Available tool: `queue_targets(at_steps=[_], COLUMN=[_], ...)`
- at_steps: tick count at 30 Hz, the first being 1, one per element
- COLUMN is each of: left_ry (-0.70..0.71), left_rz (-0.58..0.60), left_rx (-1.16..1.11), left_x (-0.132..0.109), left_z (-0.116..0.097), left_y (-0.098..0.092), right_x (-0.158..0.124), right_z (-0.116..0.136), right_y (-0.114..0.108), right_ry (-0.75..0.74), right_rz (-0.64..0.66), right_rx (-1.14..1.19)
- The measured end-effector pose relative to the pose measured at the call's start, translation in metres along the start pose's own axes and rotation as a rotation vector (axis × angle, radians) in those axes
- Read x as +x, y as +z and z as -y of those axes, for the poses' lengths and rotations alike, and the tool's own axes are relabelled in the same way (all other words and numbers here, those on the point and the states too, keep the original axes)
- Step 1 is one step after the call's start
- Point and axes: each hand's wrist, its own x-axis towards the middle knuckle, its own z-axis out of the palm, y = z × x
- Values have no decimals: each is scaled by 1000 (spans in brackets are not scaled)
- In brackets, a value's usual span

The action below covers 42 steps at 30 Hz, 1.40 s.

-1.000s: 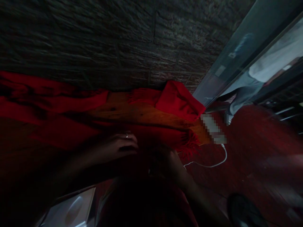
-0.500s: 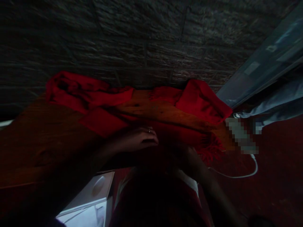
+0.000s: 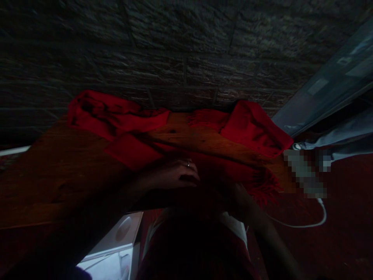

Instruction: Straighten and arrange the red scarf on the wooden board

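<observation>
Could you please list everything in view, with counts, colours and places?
Wall: one, grey-brown, back
Post: one, grey, upper right
Table: one, brown, wooden, middle left
Bunched cloth: one, red, table's back left
Folded cloth: one, red, table's back right
Long cloth: one, red, fringed, table's front
Pixelated object: one, pale, table's right end
Cable: one, white, below pixelated object
Boxlike object: one, whitish, lower left
Pale strip: one, whitish, left edge
Floor: one, dark red, lower right
Another person's legs: two, grey-blue, right edge
Left hand: one, shadowed, over long cloth, wearing silvery ring
Right hand: one, mostly dark, near long cloth's fringe
</observation>
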Motion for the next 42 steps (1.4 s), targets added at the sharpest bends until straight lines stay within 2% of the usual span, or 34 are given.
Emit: queue_targets(at_steps=[8, 14, 20, 30, 35, 39, 42], left_ry=[-65, -102, -178, -210, -198, -190, -146], left_rz=[-4, -41, -36, -72, -97, -95, -77], left_rx=[-35, -89, -42, -152, -150, -109, -102], left_x=[1, -1, 0, 3, 2, 1, 1], left_z=[0, -3, -4, -1, 0, -3, -4], left_y=[0, 0, 1, 7, 9, 8, 7], right_x=[4, 3, 3, 12, 7, -1, -5], right_z=[-1, 7, 7, -3, 1, -9, -17], right_y=[-2, -3, 2, 5, -2, -8, -8], right_ry=[-48, -84, -61, -140, -80, -1, 51], right_rz=[33, 7, -68, -15, 0, 119, 122], right_rx=[-32, -30, -140, -339, -169, 62, 161])
